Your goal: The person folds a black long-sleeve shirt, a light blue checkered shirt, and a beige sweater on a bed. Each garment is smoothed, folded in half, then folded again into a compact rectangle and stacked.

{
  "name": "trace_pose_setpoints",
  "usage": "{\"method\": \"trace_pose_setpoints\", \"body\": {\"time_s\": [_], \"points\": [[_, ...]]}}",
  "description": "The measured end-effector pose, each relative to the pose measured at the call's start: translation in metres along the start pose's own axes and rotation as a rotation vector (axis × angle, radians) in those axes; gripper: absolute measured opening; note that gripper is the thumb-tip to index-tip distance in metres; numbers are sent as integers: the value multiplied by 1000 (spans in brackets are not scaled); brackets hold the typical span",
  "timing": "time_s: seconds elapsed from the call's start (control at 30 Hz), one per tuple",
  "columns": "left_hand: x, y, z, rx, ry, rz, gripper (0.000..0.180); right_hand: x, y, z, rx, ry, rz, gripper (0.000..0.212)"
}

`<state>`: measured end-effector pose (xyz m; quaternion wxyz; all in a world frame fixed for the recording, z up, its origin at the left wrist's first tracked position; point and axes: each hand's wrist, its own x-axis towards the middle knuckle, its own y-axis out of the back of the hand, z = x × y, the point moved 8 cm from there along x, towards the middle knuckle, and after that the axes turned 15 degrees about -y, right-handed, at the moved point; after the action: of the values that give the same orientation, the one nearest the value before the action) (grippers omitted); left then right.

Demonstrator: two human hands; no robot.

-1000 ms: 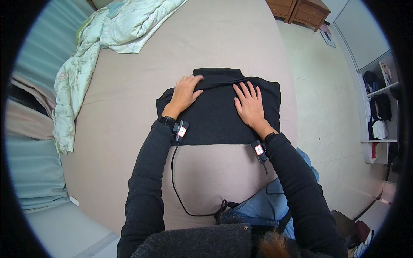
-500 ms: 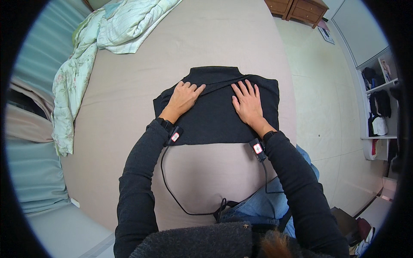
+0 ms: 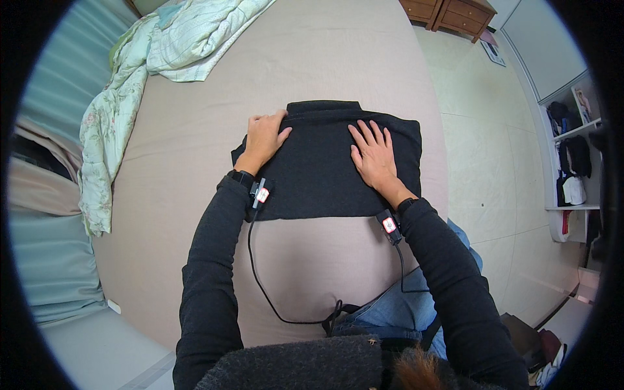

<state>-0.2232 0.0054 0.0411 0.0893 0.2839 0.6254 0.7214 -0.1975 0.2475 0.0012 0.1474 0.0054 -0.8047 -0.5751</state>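
A black high-necked top (image 3: pixel 318 169) lies folded on the bed, its collar (image 3: pixel 323 106) at the far end and its straight bottom edge toward me. My left hand (image 3: pixel 263 140) is at the far left shoulder of the top, fingers bent over the cloth edge; the fingertips are partly hidden. My right hand (image 3: pixel 375 156) rests flat on the right half of the top, fingers spread. Small cabled devices are strapped at both my wrists.
The bed's beige sheet (image 3: pixel 312 58) surrounds the top. A floral quilt (image 3: pixel 110 143) is bunched at the far left, beside green curtains (image 3: pixel 62 260). To the right are a pale floor (image 3: pixel 481 156), open shelves (image 3: pixel 575 162) with clothes, and wooden drawers (image 3: pixel 448 16).
My left hand has shifted slightly left and away from me. The slanting fold across the upper part of the top is now straightened just below the collar. My right hand stays put.
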Motion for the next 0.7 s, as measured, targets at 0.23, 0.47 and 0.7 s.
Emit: {"method": "trace_pose_setpoints", "body": {"time_s": [0.23,0.47,0.7], "points": [[-17,-2,-46,-217,127,-216,43,0,0,1,7,-11,-16,50],[-34,34,-57,126,330,-34,29,0,3,-1,25,-7,0,49],[-23,-8,74,-61,-272,0,45,7,6,-15,-66,177,17,54]]}}
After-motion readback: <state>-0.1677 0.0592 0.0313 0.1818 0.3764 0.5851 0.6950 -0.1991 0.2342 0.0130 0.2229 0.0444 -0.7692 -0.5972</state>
